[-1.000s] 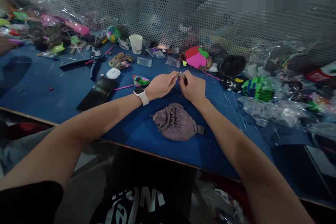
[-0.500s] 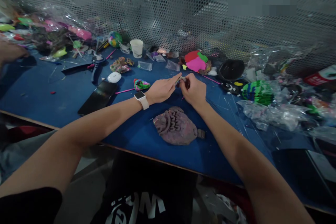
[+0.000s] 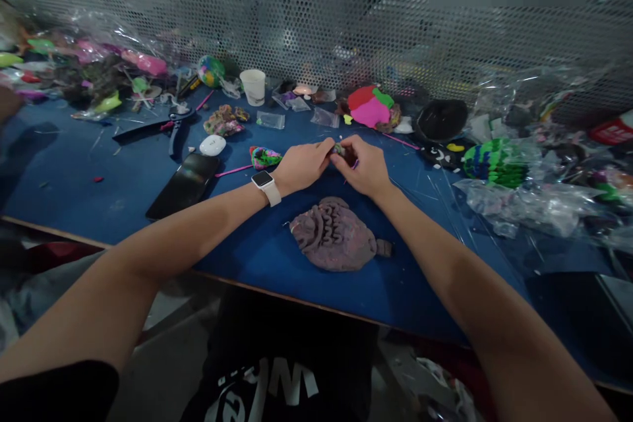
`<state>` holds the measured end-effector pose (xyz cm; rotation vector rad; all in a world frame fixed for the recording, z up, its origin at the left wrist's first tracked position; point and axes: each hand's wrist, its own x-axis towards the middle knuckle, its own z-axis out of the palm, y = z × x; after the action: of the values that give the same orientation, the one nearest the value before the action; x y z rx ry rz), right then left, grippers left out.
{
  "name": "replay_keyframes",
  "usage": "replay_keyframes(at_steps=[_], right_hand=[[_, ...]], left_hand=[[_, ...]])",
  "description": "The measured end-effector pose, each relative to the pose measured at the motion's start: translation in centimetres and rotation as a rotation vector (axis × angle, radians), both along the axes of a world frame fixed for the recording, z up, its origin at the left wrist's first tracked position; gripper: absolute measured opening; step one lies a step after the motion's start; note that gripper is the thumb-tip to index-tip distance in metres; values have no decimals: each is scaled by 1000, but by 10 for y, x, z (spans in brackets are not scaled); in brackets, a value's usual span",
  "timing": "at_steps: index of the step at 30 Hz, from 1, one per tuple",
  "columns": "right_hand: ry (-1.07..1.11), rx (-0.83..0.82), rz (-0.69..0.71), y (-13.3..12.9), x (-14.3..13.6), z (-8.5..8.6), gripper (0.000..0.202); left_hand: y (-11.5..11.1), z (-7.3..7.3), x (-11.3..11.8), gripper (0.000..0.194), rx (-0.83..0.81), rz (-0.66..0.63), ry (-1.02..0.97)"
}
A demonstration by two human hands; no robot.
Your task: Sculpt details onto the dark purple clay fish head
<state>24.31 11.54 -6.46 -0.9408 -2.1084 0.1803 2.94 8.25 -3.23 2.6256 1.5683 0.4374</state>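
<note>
My left hand [image 3: 306, 163], with a pale-banded watch at its wrist, meets my right hand [image 3: 363, 163] above the blue table. Between their fingertips is a small greyish-green clay piece [image 3: 338, 150], mostly hidden by the fingers. Both hands are closed on it. A thin purple bit shows by the right fingers. Just below the hands, a brown-grey clay model [image 3: 341, 237] with coiled ridges and a short stub at its right end lies on the table. Left of my left hand sits a multicoloured clay piece [image 3: 266, 157] on a pink stick.
A black phone [image 3: 184, 186], a white oval case [image 3: 212, 145] and pliers [image 3: 175, 126] lie left. Behind stand a paper cup [image 3: 253, 87] and a perforated metal screen [image 3: 316, 20]. Plastic bags [image 3: 534, 208] and a striped green clay piece [image 3: 494, 163] are at right. Another person's hand [image 3: 7, 104] is far left.
My fingers have shifted and closed in around the small clay piece, which shows less. The other person's hand has moved left, mostly out of view. The view has shifted slightly.
</note>
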Motion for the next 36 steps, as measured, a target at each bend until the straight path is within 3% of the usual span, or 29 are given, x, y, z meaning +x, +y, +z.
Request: replay_keyframes(at_steps=[4, 17, 23, 28, 36], right_hand=[[57, -29, 37, 4, 0, 2, 45], [76, -20, 18, 11, -1, -1, 22], [67, 42, -22, 1, -1, 1, 39], [-43, 36, 46, -8, 0, 9, 55], [-43, 46, 64, 1, 0, 2, 51]], left_hand=[[2, -2, 2, 41, 9, 18, 29], [4, -3, 2, 40, 22, -5, -42], [4, -6, 1, 35, 33, 9, -82], [8, -8, -3, 30, 42, 46, -198], [5, -3, -4, 29, 2, 7, -205]])
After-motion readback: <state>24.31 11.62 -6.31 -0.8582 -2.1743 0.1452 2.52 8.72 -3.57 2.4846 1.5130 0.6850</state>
